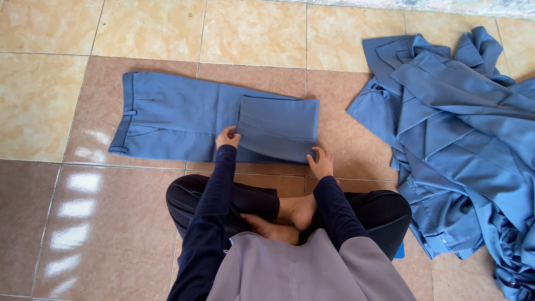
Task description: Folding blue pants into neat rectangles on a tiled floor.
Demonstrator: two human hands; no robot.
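Observation:
A pair of blue trousers (173,120) lies flat on the tiled floor in front of me, waistband to the left. Its leg end (278,125) is folded back over the middle. My left hand (227,137) pinches the near left corner of that folded part. My right hand (321,163) presses on the fold's near right corner, fingers spread on the cloth. I sit cross-legged with bare feet (290,217) tucked under me.
A heap of blue garments (457,139) lies on the floor to my right, reaching from the far wall to beside my knee. Beige and brown tiles (100,223) show at left and beyond the trousers.

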